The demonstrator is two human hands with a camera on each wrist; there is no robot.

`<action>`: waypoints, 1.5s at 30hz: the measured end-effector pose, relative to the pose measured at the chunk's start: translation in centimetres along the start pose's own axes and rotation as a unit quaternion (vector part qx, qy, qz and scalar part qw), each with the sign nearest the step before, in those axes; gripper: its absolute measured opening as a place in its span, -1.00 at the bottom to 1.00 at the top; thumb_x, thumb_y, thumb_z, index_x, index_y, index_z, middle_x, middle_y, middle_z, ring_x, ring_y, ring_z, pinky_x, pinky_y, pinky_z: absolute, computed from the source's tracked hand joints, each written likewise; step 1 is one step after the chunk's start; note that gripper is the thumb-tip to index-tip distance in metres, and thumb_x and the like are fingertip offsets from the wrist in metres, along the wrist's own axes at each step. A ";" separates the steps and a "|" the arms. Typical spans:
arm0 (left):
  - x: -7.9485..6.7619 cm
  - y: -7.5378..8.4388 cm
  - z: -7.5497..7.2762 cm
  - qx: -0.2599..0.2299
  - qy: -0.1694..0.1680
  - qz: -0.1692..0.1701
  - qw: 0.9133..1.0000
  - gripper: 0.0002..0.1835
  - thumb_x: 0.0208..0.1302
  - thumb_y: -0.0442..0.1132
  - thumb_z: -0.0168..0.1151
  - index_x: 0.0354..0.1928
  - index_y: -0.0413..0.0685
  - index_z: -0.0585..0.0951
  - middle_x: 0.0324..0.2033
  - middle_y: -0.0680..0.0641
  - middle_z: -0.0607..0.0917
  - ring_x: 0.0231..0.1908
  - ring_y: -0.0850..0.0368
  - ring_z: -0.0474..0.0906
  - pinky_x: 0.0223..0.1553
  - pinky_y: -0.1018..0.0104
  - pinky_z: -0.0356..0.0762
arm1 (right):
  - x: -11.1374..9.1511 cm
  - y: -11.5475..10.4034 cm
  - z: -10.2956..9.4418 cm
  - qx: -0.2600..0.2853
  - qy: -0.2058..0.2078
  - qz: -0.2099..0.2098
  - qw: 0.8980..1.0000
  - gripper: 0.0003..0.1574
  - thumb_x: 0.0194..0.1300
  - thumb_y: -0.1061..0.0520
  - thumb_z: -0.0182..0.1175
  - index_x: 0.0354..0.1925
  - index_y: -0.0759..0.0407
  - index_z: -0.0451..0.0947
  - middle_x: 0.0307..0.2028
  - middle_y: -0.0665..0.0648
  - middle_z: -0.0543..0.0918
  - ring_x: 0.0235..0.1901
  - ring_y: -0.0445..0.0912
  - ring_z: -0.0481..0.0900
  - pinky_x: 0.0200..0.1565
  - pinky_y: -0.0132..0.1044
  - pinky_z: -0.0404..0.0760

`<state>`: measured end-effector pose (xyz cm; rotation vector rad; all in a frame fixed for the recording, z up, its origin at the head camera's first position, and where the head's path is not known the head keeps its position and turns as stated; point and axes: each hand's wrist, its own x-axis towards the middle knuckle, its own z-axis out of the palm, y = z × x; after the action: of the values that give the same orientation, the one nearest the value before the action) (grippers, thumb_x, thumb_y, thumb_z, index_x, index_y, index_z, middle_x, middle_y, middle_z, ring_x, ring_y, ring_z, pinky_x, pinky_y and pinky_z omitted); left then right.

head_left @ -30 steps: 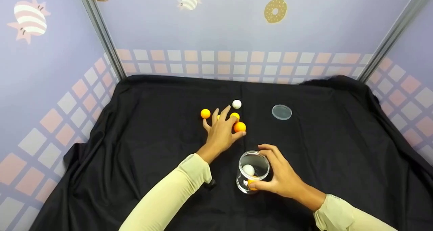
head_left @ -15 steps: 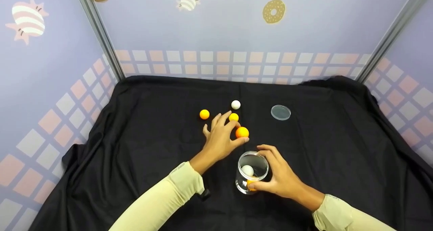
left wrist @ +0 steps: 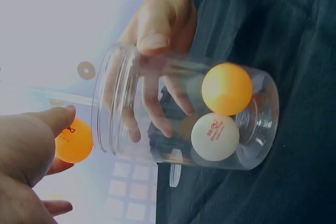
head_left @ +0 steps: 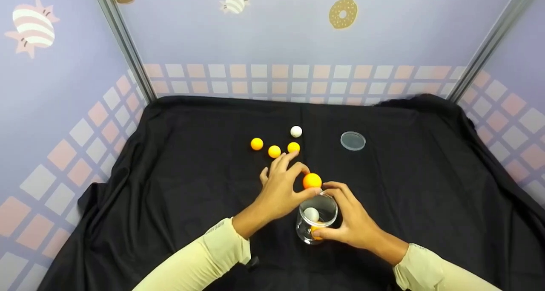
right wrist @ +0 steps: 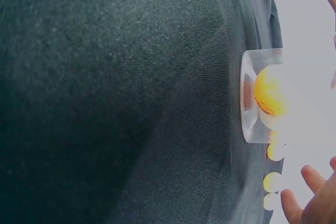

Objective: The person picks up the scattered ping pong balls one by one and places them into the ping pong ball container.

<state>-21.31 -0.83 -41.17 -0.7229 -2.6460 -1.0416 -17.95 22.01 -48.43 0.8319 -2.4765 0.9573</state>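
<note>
My left hand (head_left: 279,194) pinches an orange ping-pong ball (head_left: 312,180) between thumb and forefinger, right at the mouth of a clear plastic jar (left wrist: 122,103). The other left fingers are bent away from the ball. Upright on the black cloth, the jar has my right hand (head_left: 359,223) round its upper part, thumb on the near side and fingers on the far side. Inside, near the bottom, lie one white ball (left wrist: 215,136) and one orange ball (left wrist: 227,89), side by side. In the right wrist view the jar's base (right wrist: 247,98) meets the cloth.
Behind the left hand sit three more orange balls, the leftmost ball (head_left: 256,144) a little apart, and a white ball (head_left: 296,131). A round clear lid (head_left: 353,141) lies farther right. Black cloth (head_left: 204,163) covers the table, with patterned panels (head_left: 281,31) behind and at both sides.
My left hand has lifted the orange ball from the group and carried it toward me and right, up to the jar's rim. My right hand and the jar have stayed in place.
</note>
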 end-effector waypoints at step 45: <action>-3.2 1.8 -0.5 0.022 -0.066 0.046 0.997 -0.55 0.17 0.25 0.43 0.00 0.25 0.63 0.54 -0.06 0.26 0.54 -0.15 0.06 0.27 -0.56 0.08 | -0.1 0.0 -0.1 -0.001 -0.024 0.016 1.000 0.00 -0.12 -0.41 0.58 0.20 -0.08 0.46 0.34 0.04 0.39 0.20 -0.06 0.53 0.18 -0.16 0.60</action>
<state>-17.64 -1.22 -40.88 -0.9247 -2.7062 -0.9397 -17.89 22.15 -48.40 0.8263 -2.5381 0.9571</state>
